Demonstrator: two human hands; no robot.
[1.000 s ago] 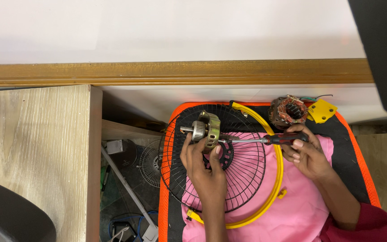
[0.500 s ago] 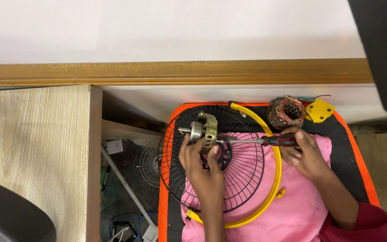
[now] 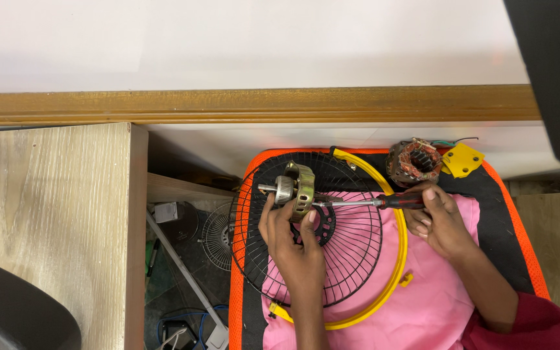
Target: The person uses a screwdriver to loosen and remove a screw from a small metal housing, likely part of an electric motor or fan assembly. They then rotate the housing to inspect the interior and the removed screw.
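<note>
My left hand (image 3: 295, 241) grips a brass-coloured motor housing with a steel shaft (image 3: 295, 188), held above a black wire fan guard with a yellow rim (image 3: 358, 259). My right hand (image 3: 441, 220) holds a screwdriver (image 3: 374, 202) by its red and black handle. The blade runs left and its tip meets the side of the housing. The guard lies on a pink cloth (image 3: 435, 304) over a black mat with an orange border (image 3: 507, 214).
A copper-wound motor stator (image 3: 415, 161) and a yellow plastic piece (image 3: 461, 159) lie at the mat's far right corner. A wooden desk top (image 3: 46, 220) is on the left. Below it are a smaller wire grille (image 3: 216, 227), cables and clutter.
The motor housing and screwdriver have shifted only slightly; both hands keep the same grip.
</note>
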